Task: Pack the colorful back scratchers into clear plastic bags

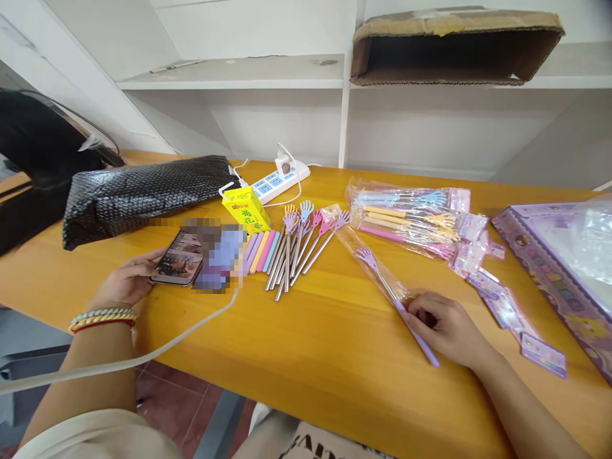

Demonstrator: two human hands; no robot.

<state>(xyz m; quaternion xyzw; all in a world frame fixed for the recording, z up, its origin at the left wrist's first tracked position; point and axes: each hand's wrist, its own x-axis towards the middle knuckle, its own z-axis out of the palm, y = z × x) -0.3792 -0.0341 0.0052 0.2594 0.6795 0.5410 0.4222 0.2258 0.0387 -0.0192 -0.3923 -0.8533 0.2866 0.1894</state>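
Observation:
My right hand is closed on the purple handle of a back scratcher with a metal shaft and a lilac hand-shaped head. A clear plastic sleeve lies along its head and shaft. At the left, my left hand grips the near left edge of a phone with a lit screen; pixel blocks hide the area beside it. Between my hands lie several metal back scratcher rods with coloured hand heads. Beside them rests a row of coloured handle tubes.
Bagged back scratchers and printed cards lie at the right, beside a purple display box. Behind stand a yellow box, a power strip and a black bubble-wrapped package. A white cable crosses the front left.

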